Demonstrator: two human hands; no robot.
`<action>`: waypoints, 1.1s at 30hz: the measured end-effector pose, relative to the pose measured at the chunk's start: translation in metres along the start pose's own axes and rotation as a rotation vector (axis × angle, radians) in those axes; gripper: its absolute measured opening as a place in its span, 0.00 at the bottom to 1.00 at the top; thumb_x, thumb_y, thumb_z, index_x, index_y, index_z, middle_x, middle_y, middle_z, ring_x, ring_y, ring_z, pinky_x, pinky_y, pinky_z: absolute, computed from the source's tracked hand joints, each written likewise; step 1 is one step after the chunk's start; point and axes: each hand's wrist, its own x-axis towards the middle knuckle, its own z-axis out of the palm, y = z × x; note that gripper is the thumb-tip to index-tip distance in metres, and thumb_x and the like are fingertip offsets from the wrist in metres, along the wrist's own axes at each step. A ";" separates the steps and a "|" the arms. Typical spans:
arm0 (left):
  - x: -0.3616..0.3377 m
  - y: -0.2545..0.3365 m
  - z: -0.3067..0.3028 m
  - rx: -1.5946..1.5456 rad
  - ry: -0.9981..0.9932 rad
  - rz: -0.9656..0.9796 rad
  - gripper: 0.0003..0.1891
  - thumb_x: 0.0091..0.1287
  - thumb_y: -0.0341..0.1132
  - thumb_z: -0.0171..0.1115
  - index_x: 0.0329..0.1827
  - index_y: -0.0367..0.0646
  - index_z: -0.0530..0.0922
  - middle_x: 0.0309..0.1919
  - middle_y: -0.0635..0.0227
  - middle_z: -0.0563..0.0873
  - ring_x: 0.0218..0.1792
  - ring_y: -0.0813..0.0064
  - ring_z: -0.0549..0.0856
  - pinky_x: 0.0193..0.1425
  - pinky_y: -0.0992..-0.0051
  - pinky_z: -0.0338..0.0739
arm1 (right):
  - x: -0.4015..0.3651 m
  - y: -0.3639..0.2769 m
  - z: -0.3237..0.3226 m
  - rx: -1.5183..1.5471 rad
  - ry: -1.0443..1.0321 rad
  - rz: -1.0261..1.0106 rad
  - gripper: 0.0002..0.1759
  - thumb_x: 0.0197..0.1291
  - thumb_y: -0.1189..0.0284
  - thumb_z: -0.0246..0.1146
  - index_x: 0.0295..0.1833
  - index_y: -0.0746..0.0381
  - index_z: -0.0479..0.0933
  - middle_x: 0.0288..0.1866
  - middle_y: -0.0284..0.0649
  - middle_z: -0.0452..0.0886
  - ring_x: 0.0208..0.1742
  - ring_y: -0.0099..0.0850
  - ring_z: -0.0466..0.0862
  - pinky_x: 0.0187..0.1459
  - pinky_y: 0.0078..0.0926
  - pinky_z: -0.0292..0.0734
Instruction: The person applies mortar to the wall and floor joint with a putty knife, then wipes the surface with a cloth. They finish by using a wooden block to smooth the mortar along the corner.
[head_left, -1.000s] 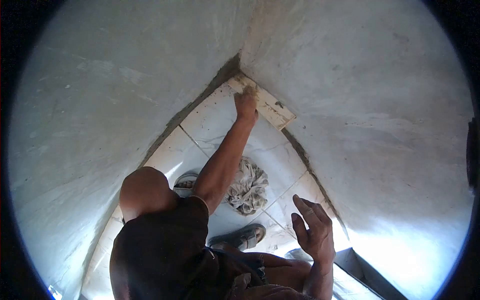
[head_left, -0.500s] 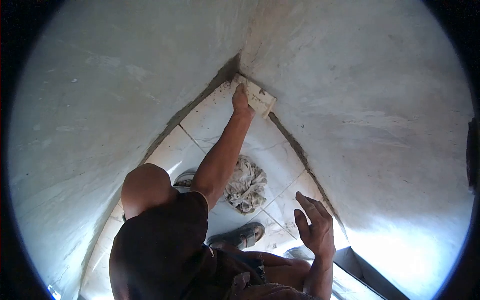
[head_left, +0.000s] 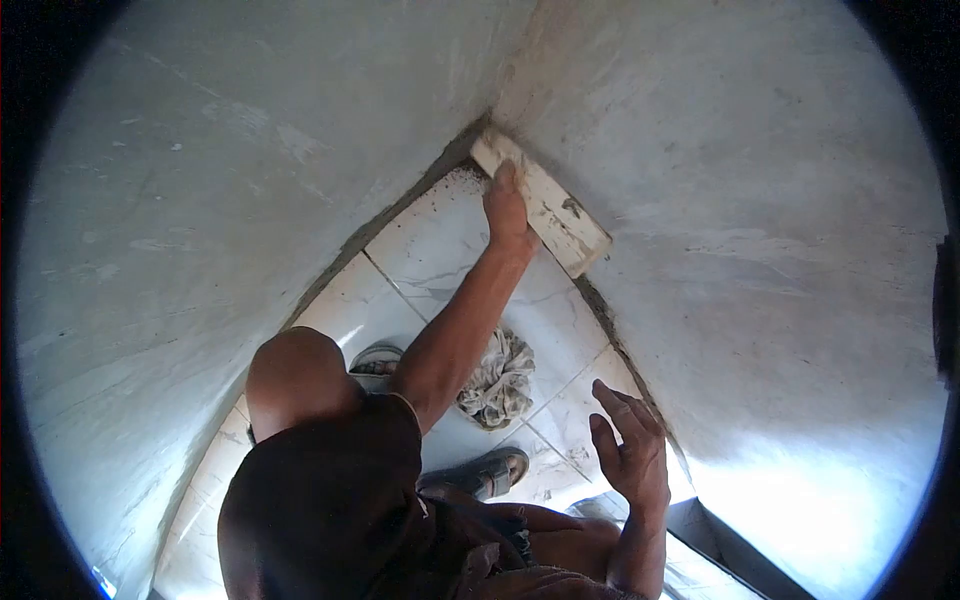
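My left hand [head_left: 508, 212] reaches forward into the corner and grips a cream tile strip [head_left: 560, 215] near its far end, the thumb lying on top. Grey smears mark the strip's face. It lies along the foot of the right wall, over the joint between wall and floor. Fingers beneath the strip are hidden. Closer to my body, my right hand [head_left: 630, 450] is raised with nothing in it, thumb and fingers apart. A crumpled, dirty cloth [head_left: 500, 385] rests on the floor between my feet, partly covered by my left forearm.
Two plastered walls, left [head_left: 230, 200] and right [head_left: 750, 200], meet at the corner ahead. Rough grooves run along their bases. White marbled floor tiles [head_left: 430, 240] bear crumbs near the corner. My sandalled foot [head_left: 490, 473] and bent knee [head_left: 300, 370] are close by.
My left hand has shifted the tile strip slightly right along the right wall, and more of its length now shows. My right hand has hardly moved.
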 end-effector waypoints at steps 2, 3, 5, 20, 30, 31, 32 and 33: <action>0.019 -0.011 -0.023 -0.076 0.052 -0.015 0.20 0.72 0.44 0.49 0.58 0.40 0.71 0.47 0.65 0.80 0.46 0.65 0.82 0.52 0.60 0.79 | 0.003 -0.002 0.001 -0.009 0.003 -0.007 0.19 0.58 0.78 0.62 0.56 0.68 0.77 0.46 0.53 0.83 0.46 0.46 0.84 0.48 0.35 0.78; 0.036 -0.016 -0.036 -0.086 0.046 -0.015 0.20 0.72 0.44 0.49 0.58 0.40 0.71 0.47 0.65 0.80 0.46 0.65 0.82 0.52 0.60 0.79 | 0.003 -0.002 0.002 -0.021 0.001 -0.021 0.19 0.58 0.79 0.62 0.56 0.68 0.77 0.46 0.53 0.83 0.46 0.46 0.84 0.48 0.36 0.78; 0.047 -0.007 -0.045 -0.130 -0.060 -0.068 0.19 0.72 0.44 0.48 0.58 0.41 0.71 0.47 0.64 0.80 0.47 0.65 0.82 0.53 0.58 0.79 | 0.000 -0.002 0.002 -0.032 -0.001 -0.019 0.19 0.57 0.79 0.62 0.56 0.67 0.77 0.46 0.53 0.83 0.46 0.46 0.84 0.48 0.36 0.78; 0.046 0.008 -0.025 -0.156 -0.030 -0.028 0.17 0.73 0.42 0.44 0.56 0.41 0.72 0.47 0.64 0.80 0.50 0.66 0.82 0.57 0.60 0.77 | -0.001 0.000 0.005 -0.040 0.002 -0.020 0.21 0.58 0.77 0.63 0.58 0.63 0.76 0.46 0.52 0.83 0.46 0.47 0.83 0.47 0.38 0.78; 0.016 0.001 -0.011 -0.192 -0.050 -0.044 0.16 0.71 0.44 0.48 0.51 0.42 0.73 0.43 0.65 0.80 0.44 0.67 0.83 0.50 0.63 0.80 | 0.002 0.002 0.008 -0.029 -0.007 0.006 0.20 0.58 0.78 0.62 0.58 0.64 0.76 0.46 0.51 0.83 0.47 0.45 0.84 0.48 0.37 0.78; 0.027 0.003 -0.018 -0.199 -0.064 -0.044 0.16 0.71 0.44 0.48 0.51 0.42 0.73 0.43 0.65 0.80 0.44 0.67 0.83 0.50 0.63 0.80 | 0.003 0.001 0.008 -0.048 -0.013 0.006 0.19 0.58 0.78 0.62 0.57 0.66 0.77 0.47 0.51 0.84 0.48 0.44 0.84 0.50 0.36 0.78; 0.032 0.007 -0.024 -0.183 -0.110 -0.070 0.16 0.71 0.44 0.48 0.51 0.42 0.73 0.43 0.65 0.80 0.45 0.66 0.83 0.50 0.62 0.80 | 0.003 -0.001 0.007 -0.063 -0.022 0.008 0.19 0.58 0.78 0.62 0.57 0.66 0.77 0.47 0.51 0.84 0.47 0.44 0.84 0.49 0.35 0.79; 0.038 0.006 -0.032 -0.166 -0.148 -0.099 0.16 0.71 0.44 0.48 0.51 0.42 0.73 0.44 0.64 0.81 0.46 0.66 0.83 0.50 0.61 0.80 | 0.003 0.000 0.007 -0.070 -0.023 0.014 0.19 0.58 0.78 0.62 0.57 0.66 0.77 0.47 0.51 0.84 0.47 0.44 0.84 0.49 0.35 0.79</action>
